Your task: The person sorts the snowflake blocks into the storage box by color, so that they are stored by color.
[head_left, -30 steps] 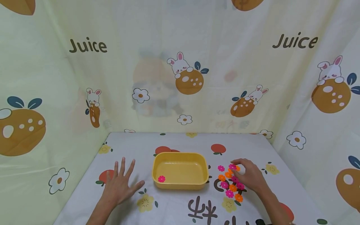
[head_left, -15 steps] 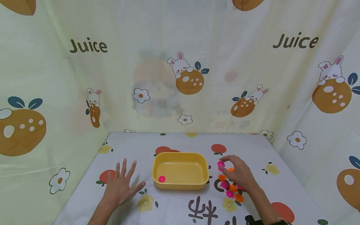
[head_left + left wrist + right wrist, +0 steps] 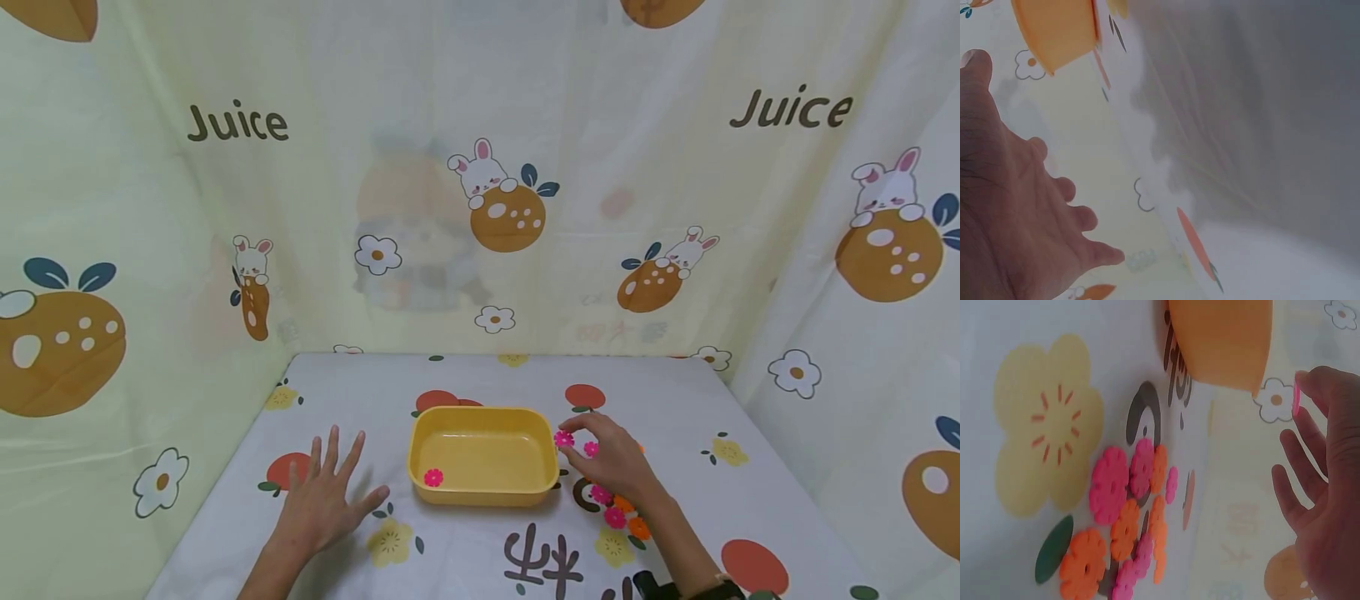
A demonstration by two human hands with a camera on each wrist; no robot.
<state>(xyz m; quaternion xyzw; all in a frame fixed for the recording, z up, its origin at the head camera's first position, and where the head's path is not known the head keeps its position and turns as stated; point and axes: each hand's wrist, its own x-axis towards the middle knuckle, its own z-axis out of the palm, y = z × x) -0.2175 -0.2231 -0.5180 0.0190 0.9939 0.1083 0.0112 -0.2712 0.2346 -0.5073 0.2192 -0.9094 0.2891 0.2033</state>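
Between thumb and index finger my right hand [image 3: 611, 457] pinches a pink flower-shaped piece [image 3: 564, 438], close to the right rim of a yellow rectangular tub [image 3: 487, 497]. The right wrist view shows the same pink piece [image 3: 1296, 400] edge-on, raised off the table. Inside the tub, near its front left corner, lies another pink flower piece [image 3: 433, 477]. My left hand [image 3: 318, 500], fingers spread and straight, is left of the tub and holds nothing. In the left wrist view that hand [image 3: 1022, 206] appears apart from the tub [image 3: 1060, 31].
Several loose pink and orange flower pieces [image 3: 1109, 485] lie on the table right of the tub, partly hidden by my right forearm in the head view. A printed cloth covers the table [image 3: 450, 558]. Patterned curtains [image 3: 420, 108] stand around the back and sides.
My right hand picked a pink flower piece from the scattered group and carried it left to the tub's right rim. The left hand has stayed nearly still.
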